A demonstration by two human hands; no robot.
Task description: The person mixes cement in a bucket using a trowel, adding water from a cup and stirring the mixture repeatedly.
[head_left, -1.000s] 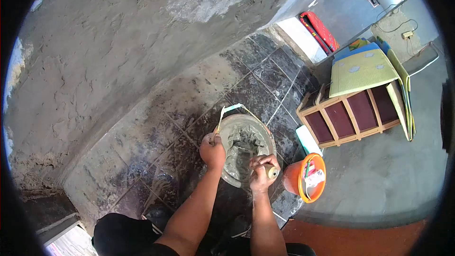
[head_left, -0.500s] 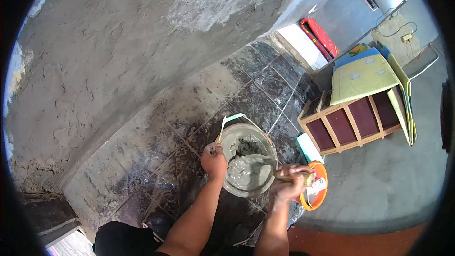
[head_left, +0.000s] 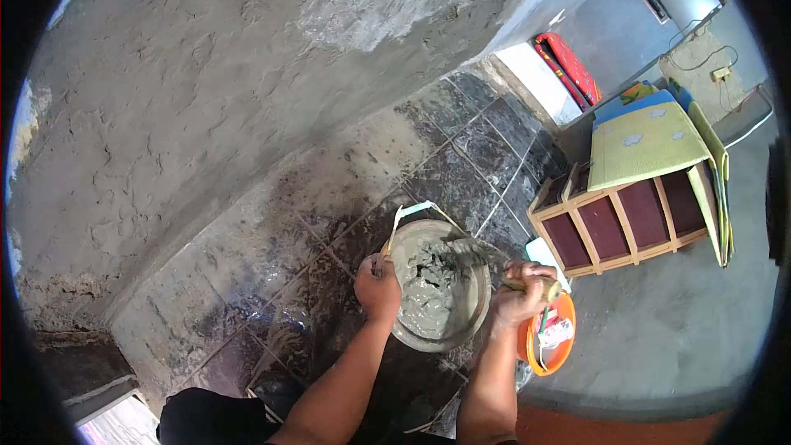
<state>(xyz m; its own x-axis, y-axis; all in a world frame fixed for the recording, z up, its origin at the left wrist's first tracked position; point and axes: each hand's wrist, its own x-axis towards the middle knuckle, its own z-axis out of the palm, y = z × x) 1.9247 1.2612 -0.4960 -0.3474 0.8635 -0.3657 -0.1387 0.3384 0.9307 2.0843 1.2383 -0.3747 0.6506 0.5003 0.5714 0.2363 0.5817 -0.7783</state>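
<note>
A round bucket (head_left: 484, 313) of wet grey mortar (head_left: 428, 313) stands on the dark tiled floor. My left hand (head_left: 377, 287) is closed on the bucket's left rim, where the thin bail handle meets it. My right hand (head_left: 521, 297) is wrapped round the wooden handle of a trowel (head_left: 471, 250), to the right of the bucket. The trowel's blade is coated in mortar and lies over the upper right part of the bucket; its outline is partly blurred. The mortar's surface is lumpy, with dark hollows near the middle.
Right of the bucket stands an orange pail (head_left: 565, 353) with a pink and white packet inside. Beyond it are a wooden rack (head_left: 606, 235) and yellow foam mats (head_left: 647, 148). A freshly plastered wall (head_left: 189, 115) rises on the left. A red rolled item (head_left: 568, 66) lies at the back.
My right hand has moved slightly up and right with the trowel, whose blade has shifted from mid-bucket to the upper right. The mortar is more broken up. My left hand keeps its grip.
</note>
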